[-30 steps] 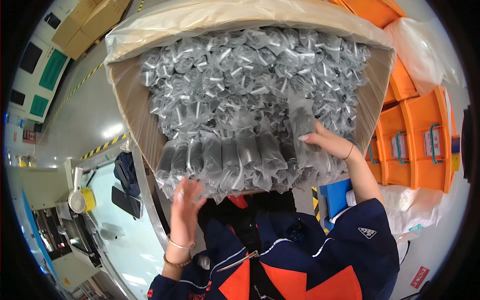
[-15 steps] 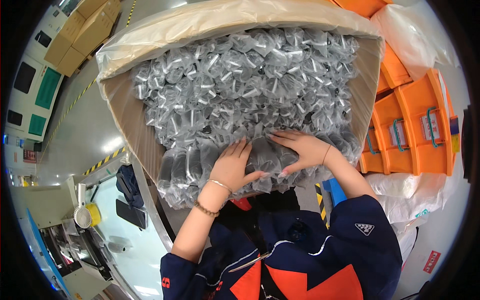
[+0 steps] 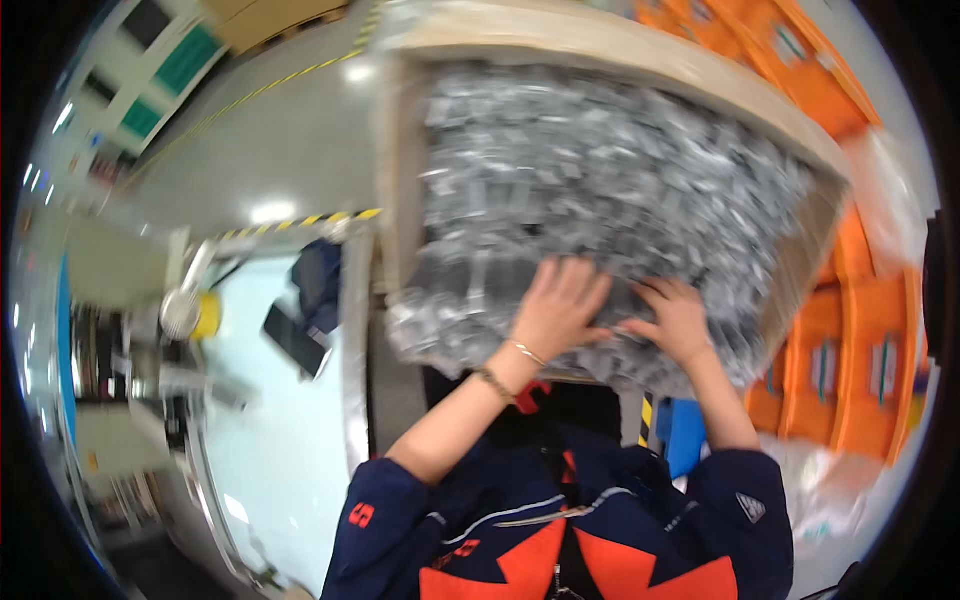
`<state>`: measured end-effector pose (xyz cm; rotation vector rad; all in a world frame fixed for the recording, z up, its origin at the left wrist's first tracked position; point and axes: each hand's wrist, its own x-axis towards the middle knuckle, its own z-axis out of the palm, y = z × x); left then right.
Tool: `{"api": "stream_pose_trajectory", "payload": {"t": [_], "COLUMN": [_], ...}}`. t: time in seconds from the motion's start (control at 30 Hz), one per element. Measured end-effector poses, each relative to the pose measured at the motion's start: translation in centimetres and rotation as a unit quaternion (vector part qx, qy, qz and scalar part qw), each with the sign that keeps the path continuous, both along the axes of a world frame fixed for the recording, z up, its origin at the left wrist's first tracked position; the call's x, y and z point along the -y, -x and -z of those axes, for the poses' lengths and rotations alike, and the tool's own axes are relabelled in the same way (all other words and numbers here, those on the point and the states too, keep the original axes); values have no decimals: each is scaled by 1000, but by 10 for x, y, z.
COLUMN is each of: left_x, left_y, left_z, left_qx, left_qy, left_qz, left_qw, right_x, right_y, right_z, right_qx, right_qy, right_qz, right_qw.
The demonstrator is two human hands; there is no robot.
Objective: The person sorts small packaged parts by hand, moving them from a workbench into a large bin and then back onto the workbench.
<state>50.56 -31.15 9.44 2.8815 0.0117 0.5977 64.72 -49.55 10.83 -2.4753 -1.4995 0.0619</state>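
A large cardboard box (image 3: 397,170) in front of me is packed with dark parts in clear plastic bags (image 3: 560,160), set in dense rows. Both my hands rest on the nearest row. My left hand (image 3: 563,300) lies palm down on the bags, fingers stretched out and thumb turned inward. Close beside it on the right, my right hand (image 3: 672,315) is spread over bags in the same row. Neither hand visibly grips a bag. Motion blurs the picture, so the parts' exact kind cannot be made out.
Orange bins (image 3: 815,355) stand on the right, with clear plastic sheeting (image 3: 885,200) near them. To my left is a pale worktable (image 3: 290,430) bearing a black phone (image 3: 296,340), a dark cloth item (image 3: 318,285) and a small white fan (image 3: 182,313). Yellow-black tape (image 3: 300,222) runs beyond it.
The view has swung, so the box and bins sit further right and the worktable shows more fully. Both hands stay on the near row, now closer together.
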Motion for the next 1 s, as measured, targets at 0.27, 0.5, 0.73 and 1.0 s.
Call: {"api": "stream_pose_trajectory", "payload": {"t": [0.27, 0.5, 0.73, 1.0], "left_x": [-38, -60, -56, -63], "left_y": [133, 371, 494, 488], "left_z": [-14, 10, 34, 41], "left_qx": [176, 226, 287, 265], "left_qy": [11, 175, 221, 194], "left_qz": [-137, -468, -640, -633], "left_qw": [975, 836, 678, 701], "right_x": [-12, -77, -72, -193], "right_y": [-3, 36, 34, 184], "right_z": [-13, -9, 5, -89], "right_qx": [-39, -3, -60, 136], "right_qy": [5, 121, 78, 100], "right_qz": [-41, -204, -162, -221], "right_qw": [998, 972, 982, 961]}}
